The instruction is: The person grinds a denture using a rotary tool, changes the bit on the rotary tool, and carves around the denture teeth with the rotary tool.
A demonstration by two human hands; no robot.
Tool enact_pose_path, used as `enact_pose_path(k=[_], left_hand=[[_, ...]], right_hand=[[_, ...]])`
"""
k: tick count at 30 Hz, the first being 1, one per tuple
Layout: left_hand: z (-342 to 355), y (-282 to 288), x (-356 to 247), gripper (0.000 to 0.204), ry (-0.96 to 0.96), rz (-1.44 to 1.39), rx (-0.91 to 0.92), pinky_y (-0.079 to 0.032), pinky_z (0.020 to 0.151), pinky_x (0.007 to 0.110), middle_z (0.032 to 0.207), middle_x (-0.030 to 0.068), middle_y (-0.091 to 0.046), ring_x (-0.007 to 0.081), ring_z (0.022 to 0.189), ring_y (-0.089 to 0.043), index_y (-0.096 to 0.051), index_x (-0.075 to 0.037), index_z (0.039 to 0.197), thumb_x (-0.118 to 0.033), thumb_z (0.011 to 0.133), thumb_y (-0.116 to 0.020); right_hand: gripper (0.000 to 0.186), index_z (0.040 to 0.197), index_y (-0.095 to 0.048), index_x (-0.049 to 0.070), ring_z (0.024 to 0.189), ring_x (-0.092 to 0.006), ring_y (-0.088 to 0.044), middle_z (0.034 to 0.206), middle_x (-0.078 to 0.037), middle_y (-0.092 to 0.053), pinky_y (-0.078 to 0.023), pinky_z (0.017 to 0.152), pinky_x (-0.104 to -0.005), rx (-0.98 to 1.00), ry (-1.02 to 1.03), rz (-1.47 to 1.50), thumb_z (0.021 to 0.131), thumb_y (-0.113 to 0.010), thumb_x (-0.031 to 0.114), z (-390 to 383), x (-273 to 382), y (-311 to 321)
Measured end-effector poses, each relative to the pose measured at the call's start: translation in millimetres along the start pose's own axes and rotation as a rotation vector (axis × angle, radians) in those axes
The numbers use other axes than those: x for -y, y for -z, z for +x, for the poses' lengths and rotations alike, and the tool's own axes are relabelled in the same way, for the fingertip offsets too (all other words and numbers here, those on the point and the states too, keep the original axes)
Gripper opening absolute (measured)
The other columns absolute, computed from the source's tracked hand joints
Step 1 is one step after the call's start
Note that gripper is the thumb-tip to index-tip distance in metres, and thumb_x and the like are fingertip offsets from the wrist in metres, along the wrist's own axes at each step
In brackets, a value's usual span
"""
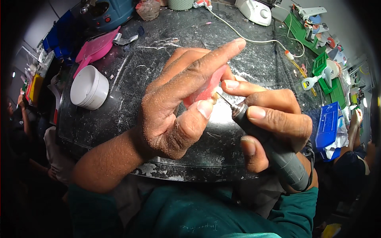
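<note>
Left hand [168, 109] is clamped on the pink denture [208, 88] (skin's dusty); right hand [278, 117] grips the rotary handpiece [276, 154], bur [225, 99] at denture's edge, above bench [123, 115].

Left fingers [194, 73] hide much of the pink piece [207, 92], left of the drill [282, 158]; right fingers [279, 122] cover part of the drill itself. Whether its bit [225, 99] touches the piece is too small to tell. Beyond the drill, the upper edge cuts off a blue machine [113, 18] and a pot [180, 4].

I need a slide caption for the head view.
Left hand holds a pink piece, right hand a rotary tool close to it.
</note>
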State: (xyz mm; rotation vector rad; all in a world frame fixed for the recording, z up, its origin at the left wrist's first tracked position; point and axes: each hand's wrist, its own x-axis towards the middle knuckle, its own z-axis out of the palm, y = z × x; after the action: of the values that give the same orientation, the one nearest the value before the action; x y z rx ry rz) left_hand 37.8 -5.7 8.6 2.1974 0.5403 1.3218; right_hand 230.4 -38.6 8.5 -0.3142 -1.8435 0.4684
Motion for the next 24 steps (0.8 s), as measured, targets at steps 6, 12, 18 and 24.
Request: enact_pose_path(k=[6, 12, 18, 24], left_hand=[[-0.2, 0.3, -0.6, 0.072, 0.004, -0.003, 0.001, -0.041, 0.090, 0.032, 0.099, 0.0141, -0.056, 0.0182, 0.093, -0.052, -0.044, 0.012, 0.137, -0.034, 0.081, -0.046], [0.1, 1.3, -0.5, 0.072, -0.006, 0.010, 0.001, -0.041, 0.091, 0.033, 0.099, 0.0142, -0.056, 0.0186, 0.093, -0.052, -0.044, 0.012, 0.137, -0.034, 0.080, -0.046], [-0.6, -0.1, 0.9, 0.072, 0.004, 0.002, 0.002, -0.041, 0.092, 0.033, 0.101, 0.0142, -0.055, 0.0186, 0.095, -0.051, -0.044, 0.012, 0.137, -0.034, 0.081, -0.046], [0.2, 1.1, -0.1, 0.072, -0.005, 0.000, 0.006, -0.041, 0.092, 0.033, 0.102, 0.0142, -0.055, 0.0183, 0.095, -0.051, -0.044, 0.012, 0.137, -0.034, 0.082, -0.046]], right_hand=[[0.028, 0.111, -0.046, -0.001, 0.106, -0.0410, -0.061, 0.098, -0.020, -0.052, -0.048, 0.097, -0.0579, -0.001, -0.012, 0.004, 0.092, -0.061, 0.013, 0.9, 1.8, 0.2], [0.029, 0.111, -0.046, 0.000, 0.106, -0.0404, -0.061, 0.099, -0.020, -0.051, -0.047, 0.097, -0.0580, 0.025, 0.014, 0.019, 0.091, -0.062, 0.014, 2.2, -1.4, 2.5], [0.029, 0.112, -0.046, 0.000, 0.106, -0.0404, -0.061, 0.098, -0.020, -0.051, -0.048, 0.097, -0.0571, 0.030, 0.033, 0.014, 0.091, -0.062, 0.014, 1.6, -4.1, 2.5], [0.029, 0.112, -0.046, 0.000, 0.106, -0.0406, -0.061, 0.099, -0.020, -0.051, -0.049, 0.096, -0.0576, 0.028, 0.048, 0.007, 0.092, -0.061, 0.013, 2.1, -4.1, 2.7]])
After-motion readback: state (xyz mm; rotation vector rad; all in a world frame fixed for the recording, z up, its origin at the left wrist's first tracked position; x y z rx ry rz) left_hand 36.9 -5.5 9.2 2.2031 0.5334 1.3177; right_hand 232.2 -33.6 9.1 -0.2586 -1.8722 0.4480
